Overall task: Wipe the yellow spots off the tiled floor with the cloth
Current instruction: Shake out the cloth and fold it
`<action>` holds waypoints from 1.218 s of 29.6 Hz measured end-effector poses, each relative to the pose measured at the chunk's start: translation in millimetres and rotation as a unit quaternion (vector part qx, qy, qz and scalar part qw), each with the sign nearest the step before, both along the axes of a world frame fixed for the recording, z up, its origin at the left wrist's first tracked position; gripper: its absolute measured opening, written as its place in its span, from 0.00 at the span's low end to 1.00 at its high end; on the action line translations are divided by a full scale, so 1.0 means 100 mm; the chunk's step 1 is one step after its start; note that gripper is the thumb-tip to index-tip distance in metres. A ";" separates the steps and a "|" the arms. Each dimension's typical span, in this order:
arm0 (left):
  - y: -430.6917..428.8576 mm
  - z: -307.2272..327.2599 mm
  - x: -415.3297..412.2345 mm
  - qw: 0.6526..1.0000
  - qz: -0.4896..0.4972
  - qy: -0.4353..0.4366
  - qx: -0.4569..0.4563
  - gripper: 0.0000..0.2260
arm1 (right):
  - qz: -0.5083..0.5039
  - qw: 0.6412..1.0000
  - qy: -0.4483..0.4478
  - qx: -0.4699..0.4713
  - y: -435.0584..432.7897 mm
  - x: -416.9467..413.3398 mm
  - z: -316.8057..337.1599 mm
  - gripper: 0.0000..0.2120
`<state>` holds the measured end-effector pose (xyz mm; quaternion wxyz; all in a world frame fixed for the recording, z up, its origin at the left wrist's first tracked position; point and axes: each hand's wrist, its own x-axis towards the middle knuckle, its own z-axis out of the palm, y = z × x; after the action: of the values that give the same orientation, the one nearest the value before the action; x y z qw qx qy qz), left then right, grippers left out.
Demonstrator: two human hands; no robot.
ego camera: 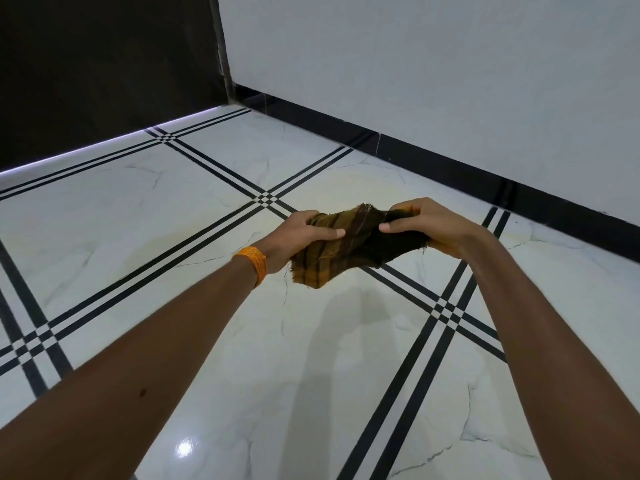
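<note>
Forearms of a person are reaching forward over a glossy white marble-look tiled floor (311, 358) crossed by pairs of black lines. At far left, a dark wall panel (104, 64) is rising behind the tiles. Faint yellow spots (162, 242) are showing as a pale smear left of the hands, and a second yellowish smear (349, 183) is lying just beyond them.

The left hand (304, 233), with an orange thread wristband (254, 263) at the wrist, is gripping the left end of a brown-and-mustard checked cloth (353, 247). Its fingers (329, 233) are curling round the fabric with the thumb on top. The cloth is hanging bunched in the air between both hands, above the floor and not touching it.

The right hand (422, 220) is clutching the darker right end, its fingers (394, 226) also wrapping the fabric. At right, a white wall (415, 81) is meeting the floor along a black skirting strip (433, 157).

The person appears to be gathering or folding the cloth into a pad before wiping. Doing this well probably means making a compact pad, tucking the frayed edges inside and turning a cleaner face outward. The pad can then go flat onto the nearest smear and be rubbed with firm, even pressure. Whether the cloth is damp cannot be told.
</note>
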<state>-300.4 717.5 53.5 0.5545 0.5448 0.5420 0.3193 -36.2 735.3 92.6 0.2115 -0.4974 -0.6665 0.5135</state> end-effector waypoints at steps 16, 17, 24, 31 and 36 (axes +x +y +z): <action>0.00 -0.05 0.06 0.987 0.055 0.109 0.107 0.35 | -0.027 0.995 0.065 0.070 -0.03 -0.38 -0.19 0.09; 0.01 -0.03 0.12 0.989 0.025 0.083 0.117 0.29 | -0.019 0.996 0.061 0.069 -0.04 -0.42 -0.21 0.09; -0.03 0.07 0.26 0.996 -0.030 0.000 0.090 0.12 | 0.001 0.996 0.079 0.051 -0.04 -0.46 -0.16 0.10; 0.02 0.07 0.17 0.989 -0.042 0.073 0.124 0.06 | 0.047 0.949 -0.219 0.223 0.03 -0.39 0.06 0.06; 0.03 0.10 0.15 0.981 -0.026 0.089 0.172 0.07 | 0.037 0.935 -0.264 0.234 0.08 -0.35 0.13 0.04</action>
<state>-285.1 720.2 63.8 0.4106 0.6722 0.5115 0.3434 -71.4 743.7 105.4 0.1189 -0.5269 -0.8173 0.2007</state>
